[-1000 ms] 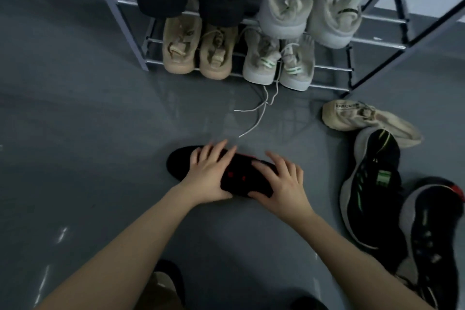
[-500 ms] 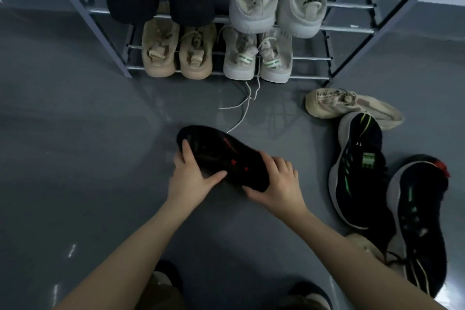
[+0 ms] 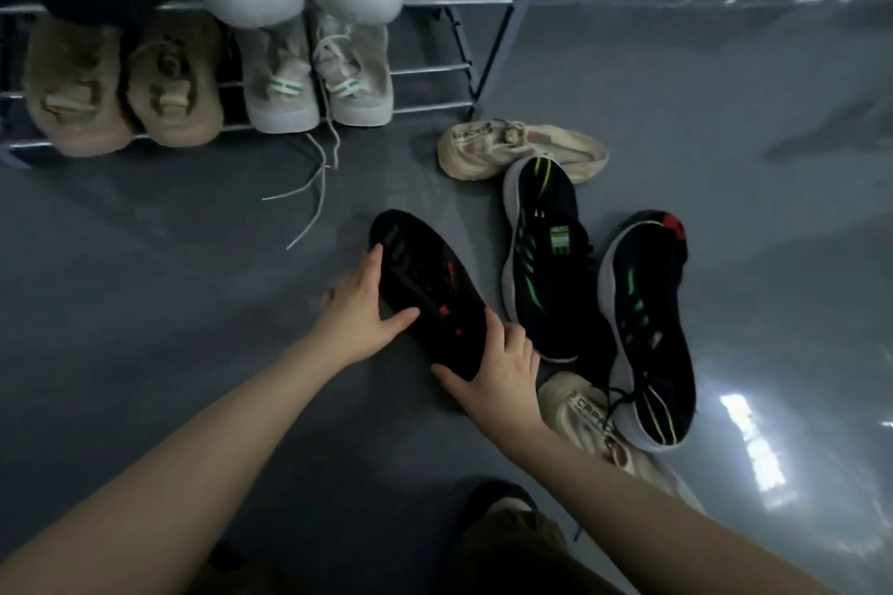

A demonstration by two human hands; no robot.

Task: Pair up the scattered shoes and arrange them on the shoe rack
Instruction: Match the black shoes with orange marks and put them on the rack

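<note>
Sneaker (image 3: 430,295), black, looks light and soft; we've got left hand (image 3: 360,312) gripping its side, right hand (image 3: 500,370) cupping the heel.

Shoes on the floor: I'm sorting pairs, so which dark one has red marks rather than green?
The black shoe held by both hands, left of the two green-striped ones.

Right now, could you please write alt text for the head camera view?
Two bare hands, left hand and right hand, hold a black shoe sole-up above a grey floor. Beside it lie two black-and-green sneakers and two beige shoes; a shoe rack behind holds more pairs.
</note>
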